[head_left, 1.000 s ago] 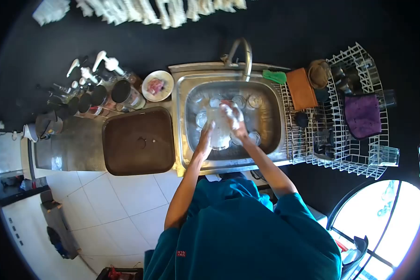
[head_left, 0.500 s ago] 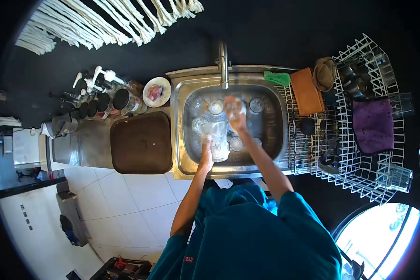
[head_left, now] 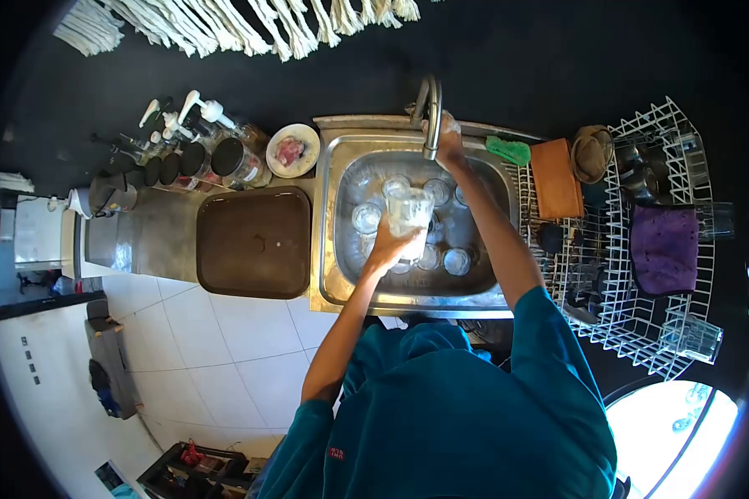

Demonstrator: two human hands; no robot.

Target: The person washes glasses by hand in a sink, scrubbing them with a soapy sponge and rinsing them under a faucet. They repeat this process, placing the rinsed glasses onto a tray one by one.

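Observation:
My left hand is wrapped round a clear, soapy-looking glass over the metal sink. Several more glasses stand in the basin, among them one at the left and one near the front. My right hand is behind the basin, beside the curved faucet. Its fingers are partly hidden by the spout, so their grip cannot be made out.
Left of the sink lies a brown tray; behind it are a plate with pinkish stuff and lidded jars. To the right are a green sponge, an orange cloth, a purple cloth and a white rack.
My right hand has moved from over the basin, where something reddish was at it, back to the faucet. My left hand has shifted slightly right, still holding the glass.

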